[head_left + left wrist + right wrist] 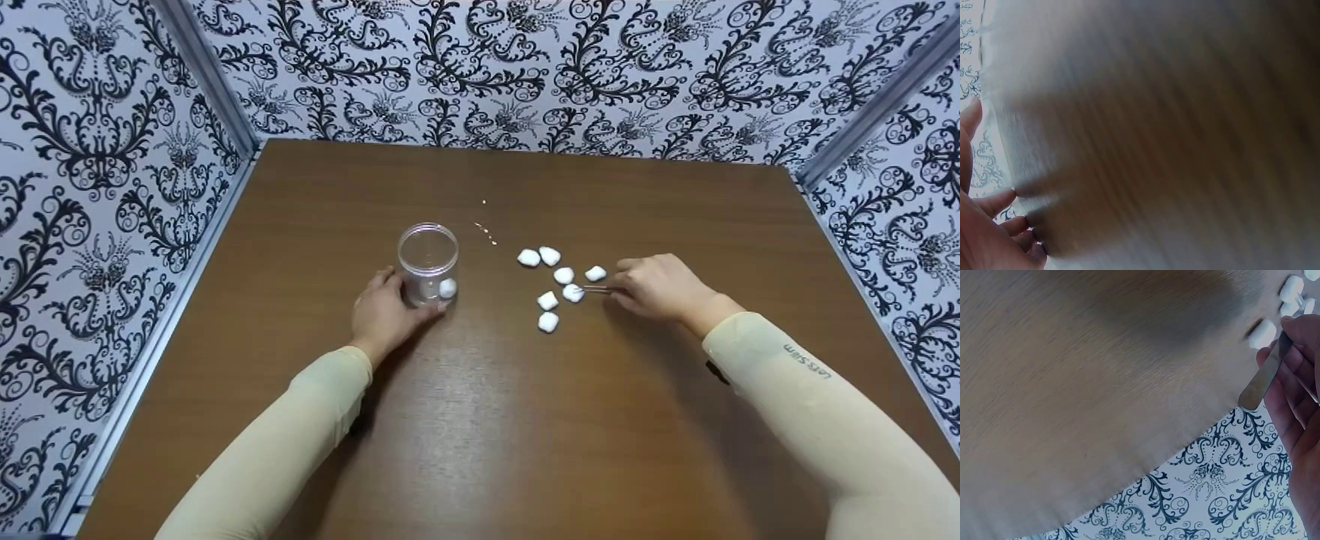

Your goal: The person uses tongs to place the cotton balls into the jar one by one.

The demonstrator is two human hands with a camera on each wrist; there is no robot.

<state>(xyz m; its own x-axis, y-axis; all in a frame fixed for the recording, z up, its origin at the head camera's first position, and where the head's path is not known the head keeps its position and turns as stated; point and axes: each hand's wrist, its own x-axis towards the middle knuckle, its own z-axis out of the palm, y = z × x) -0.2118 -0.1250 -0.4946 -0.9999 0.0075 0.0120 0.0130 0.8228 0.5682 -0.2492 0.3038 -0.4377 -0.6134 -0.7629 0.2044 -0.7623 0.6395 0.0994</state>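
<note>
Low on its near-left side, a clear open-topped jar is held by my left hand, thumb in front and fingers behind. One white cotton ball shows inside it. In the left wrist view the fingers appear at the left edge, with no jar visible there. My right hand pinches metal tweezers, whose tips are at a cotton ball on the table; whether they squeeze it cannot be told. Several other cotton balls lie around it.
The brown wooden table meets patterned walls at the back and sides. Small pale specks lie on its surface behind and right of the jar. Grey metal posts stand at the corners.
</note>
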